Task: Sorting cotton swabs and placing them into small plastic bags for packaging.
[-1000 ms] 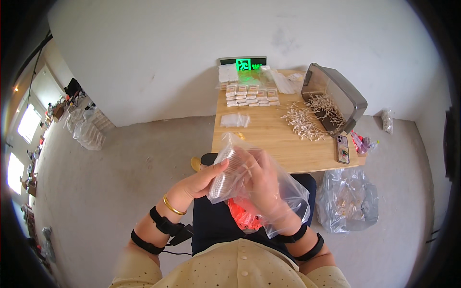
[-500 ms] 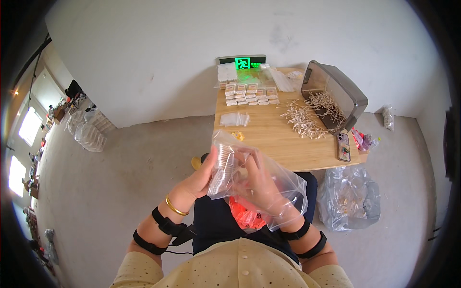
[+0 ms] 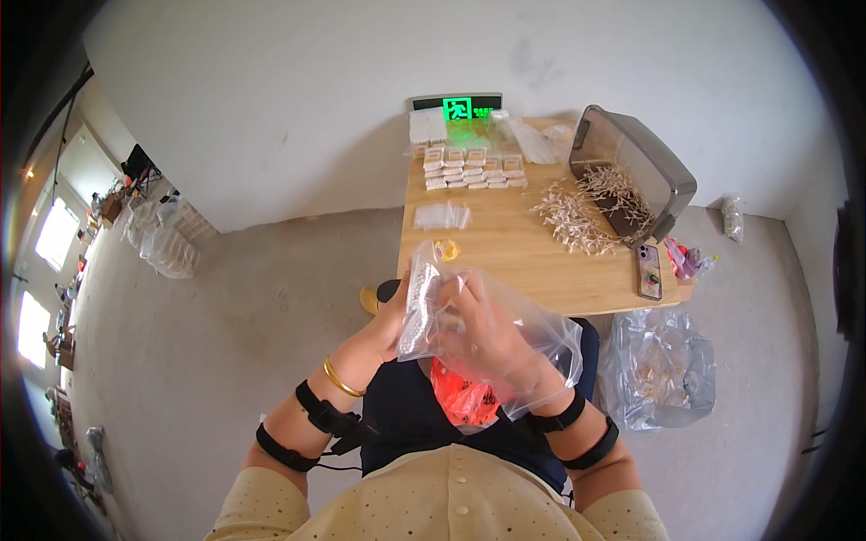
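A clear plastic bag (image 3: 555, 338) is held above my lap, with packed white cotton swabs (image 3: 418, 311) standing in rows at its left end. My left hand (image 3: 390, 323) grips that end from outside, its fingers mostly behind the bag. Inside the bag, reaching in from its right end, is my right hand (image 3: 483, 329). Its fingers are curled near the swabs; what they hold is hidden by folds and glare. Below the bag, a crumpled red plastic bag (image 3: 465, 397) rests on my lap.
On the wooden table (image 3: 532, 279) are stacked swab packs (image 3: 474, 171), small clear bags (image 3: 442, 216), a yellow piece (image 3: 446, 251), loose swabs (image 3: 577, 216) spilling from a tipped grey bin (image 3: 631, 162), and a phone (image 3: 649, 272). A lined waste container (image 3: 663, 370) stands right.
The bag's left end has turned, so the swab heads now show in upright rows. My right fingers are more curled within the bag. My view has shifted slightly.
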Demonstrator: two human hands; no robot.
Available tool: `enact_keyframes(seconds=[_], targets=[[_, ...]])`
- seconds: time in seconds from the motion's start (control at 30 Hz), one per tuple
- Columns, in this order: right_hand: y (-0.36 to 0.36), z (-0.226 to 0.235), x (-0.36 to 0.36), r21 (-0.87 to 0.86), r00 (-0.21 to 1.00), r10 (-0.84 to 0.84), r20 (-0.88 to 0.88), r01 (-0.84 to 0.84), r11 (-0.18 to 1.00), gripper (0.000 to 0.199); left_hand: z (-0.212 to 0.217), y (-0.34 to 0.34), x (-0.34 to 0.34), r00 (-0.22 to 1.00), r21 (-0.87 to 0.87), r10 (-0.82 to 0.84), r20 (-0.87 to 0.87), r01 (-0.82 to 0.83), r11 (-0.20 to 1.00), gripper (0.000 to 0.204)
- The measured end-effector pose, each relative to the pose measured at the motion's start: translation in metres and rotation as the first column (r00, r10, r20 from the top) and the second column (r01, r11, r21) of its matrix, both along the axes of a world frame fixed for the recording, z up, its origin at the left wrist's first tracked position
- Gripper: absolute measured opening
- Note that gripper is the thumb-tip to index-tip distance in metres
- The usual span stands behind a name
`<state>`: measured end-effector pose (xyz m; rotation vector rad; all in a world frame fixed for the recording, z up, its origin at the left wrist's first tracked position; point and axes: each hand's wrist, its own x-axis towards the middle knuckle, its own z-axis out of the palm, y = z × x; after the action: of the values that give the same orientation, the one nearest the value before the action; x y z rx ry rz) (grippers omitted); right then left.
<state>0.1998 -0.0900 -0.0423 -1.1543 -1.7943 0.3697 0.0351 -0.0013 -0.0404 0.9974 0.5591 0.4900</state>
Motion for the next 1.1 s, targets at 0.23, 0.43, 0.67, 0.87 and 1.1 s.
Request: enact_keyframes(seconds=[0.23, 0.43, 0.67, 0.87, 1.1], targets=[[0.019, -0.024, 0.002, -0.052, 0.998, -0.003, -0.063, 0.0, 0.999, 0.041, -0.016, 0.006, 0.007, 0.938, 0.084, 0.333, -0.093, -0.326, 0.942, 0.057], [0.036, -0.034, 0.012, 0.012, 0.999, 0.028, -0.022, -0.028, 1.0, 0.039, -0.025, 0.026, -0.007, 0.995, -0.111, 0.052, -0.082, -0.061, 0.992, 0.062], [0.061, -0.05, 0.022, 0.12, 0.947, 0.017, 0.321, -0.058, 0.991, 0.026, -0.052, 0.057, -0.009, 0.977, -0.128, -0.154, -0.15, 0.135, 0.983, 0.059], [0.076, -0.069, 0.034, 0.193, 0.904, -0.07, 0.423, -0.014, 0.981, 0.018, -0.053, 0.075, 0.007, 0.939, -0.22, -0.235, -0.25, 0.181, 0.959, 0.058], [0.115, -0.099, 0.055, 0.09, 0.96, 0.014, 0.28, -0.041, 0.995, 0.021, -0.07, 0.104, 0.026, 0.929, -0.188, -0.217, -0.299, 0.165, 0.968, 0.055]])
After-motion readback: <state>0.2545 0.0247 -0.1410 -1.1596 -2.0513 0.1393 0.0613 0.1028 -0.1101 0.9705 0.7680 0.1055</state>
